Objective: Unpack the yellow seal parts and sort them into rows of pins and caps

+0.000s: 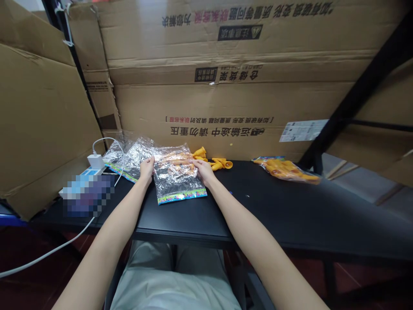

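Observation:
Between my two hands hangs a clear plastic bag (176, 183) with a colourful printed strip along its near edge. My left hand (147, 168) pinches its left side, and my right hand (204, 169) grips the right side. Orange shows through the upper part of the film; whether those pieces lie inside or behind cannot be made out. Just beyond my right hand is a small heap of orange plastic horn-shaped pieces (222, 163). More clear plastic bags (137, 153) lie crumpled to the left of my left hand.
A filled bag of orange pieces (284, 170) lies at the right on the black table (258, 215). At the left are a power strip (88, 174) with a white charger (96, 162) and cable, and a blurred-out object. Cardboard sheets (226, 99) wall the back and left.

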`<state>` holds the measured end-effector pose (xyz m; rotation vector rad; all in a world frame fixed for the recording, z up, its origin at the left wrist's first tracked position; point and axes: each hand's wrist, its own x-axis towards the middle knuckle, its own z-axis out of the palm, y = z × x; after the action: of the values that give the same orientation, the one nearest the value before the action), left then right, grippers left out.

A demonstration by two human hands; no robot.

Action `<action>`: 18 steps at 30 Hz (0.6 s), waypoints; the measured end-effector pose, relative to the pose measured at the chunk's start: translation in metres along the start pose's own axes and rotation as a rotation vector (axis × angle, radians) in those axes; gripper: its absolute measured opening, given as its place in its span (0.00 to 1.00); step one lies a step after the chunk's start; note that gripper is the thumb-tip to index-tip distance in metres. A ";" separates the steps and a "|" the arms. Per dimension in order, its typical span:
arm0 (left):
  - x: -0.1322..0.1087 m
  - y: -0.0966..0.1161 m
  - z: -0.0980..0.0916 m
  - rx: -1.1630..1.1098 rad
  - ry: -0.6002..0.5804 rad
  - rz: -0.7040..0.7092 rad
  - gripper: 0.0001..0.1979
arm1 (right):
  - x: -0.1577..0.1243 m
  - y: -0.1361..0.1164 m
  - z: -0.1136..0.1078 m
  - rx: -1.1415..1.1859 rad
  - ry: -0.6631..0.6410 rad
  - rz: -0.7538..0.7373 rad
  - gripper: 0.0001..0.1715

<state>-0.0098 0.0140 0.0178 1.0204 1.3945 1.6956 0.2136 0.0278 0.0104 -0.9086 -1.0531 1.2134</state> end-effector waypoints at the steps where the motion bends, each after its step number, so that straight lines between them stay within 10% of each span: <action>1: 0.001 -0.001 -0.001 0.024 0.006 0.025 0.17 | 0.000 0.000 -0.001 -0.017 -0.009 -0.008 0.16; 9: 0.002 0.001 -0.004 0.270 0.125 0.311 0.18 | -0.003 0.003 0.003 -0.089 -0.019 -0.081 0.19; 18: -0.003 0.005 -0.010 0.423 0.077 0.328 0.12 | 0.001 0.001 -0.004 -0.034 0.134 -0.124 0.16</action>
<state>-0.0174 0.0068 0.0210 1.4990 1.7597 1.7176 0.2167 0.0287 0.0081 -0.9241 -1.0100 1.0206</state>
